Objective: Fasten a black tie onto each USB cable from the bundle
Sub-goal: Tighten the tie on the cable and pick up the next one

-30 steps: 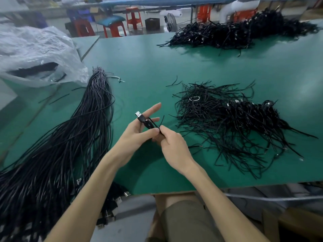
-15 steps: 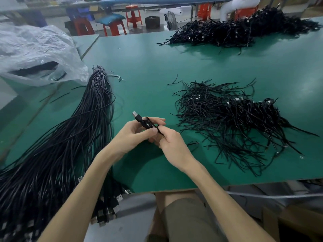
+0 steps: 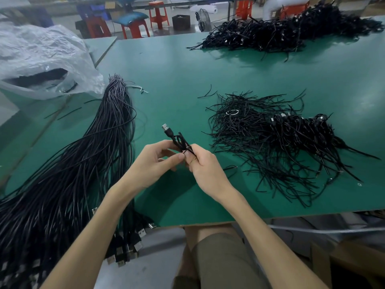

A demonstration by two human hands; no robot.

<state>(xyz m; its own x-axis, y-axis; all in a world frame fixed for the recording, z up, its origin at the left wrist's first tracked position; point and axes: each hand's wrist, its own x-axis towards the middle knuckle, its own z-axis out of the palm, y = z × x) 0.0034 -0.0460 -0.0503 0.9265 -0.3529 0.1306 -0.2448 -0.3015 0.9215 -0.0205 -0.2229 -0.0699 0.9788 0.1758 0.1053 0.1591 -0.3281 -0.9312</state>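
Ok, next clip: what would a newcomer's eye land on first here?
The left hand and right hand at the centre, pinching one looped USB cable above the green table. Left of them sweeps a long bundle of black cables; to the right lies a tangled heap of black ties.

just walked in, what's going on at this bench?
A person is working one USB cable over the green table. The left hand and right hand both pinch it just below the plug, where a black tie seems to loop around it. Whether the tie is closed is unclear. The cable bundle lies to the left, and a pile of loose ties to the right.
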